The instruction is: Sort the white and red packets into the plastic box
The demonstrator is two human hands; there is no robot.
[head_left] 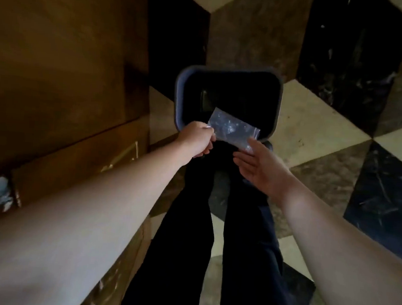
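Note:
A dark plastic box stands on the floor in front of my feet, its inside dim. A clear, whitish packet hangs over the box's near rim. My left hand pinches the packet's left edge. My right hand is spread, palm up, and its fingertips touch the packet's lower right corner. Whether the right hand grips the packet I cannot tell. No red packet shows.
A brown wooden cabinet fills the left side, close to my left arm. The floor is a checker of cream and dark marble tiles. My dark-trousered legs stand below the box.

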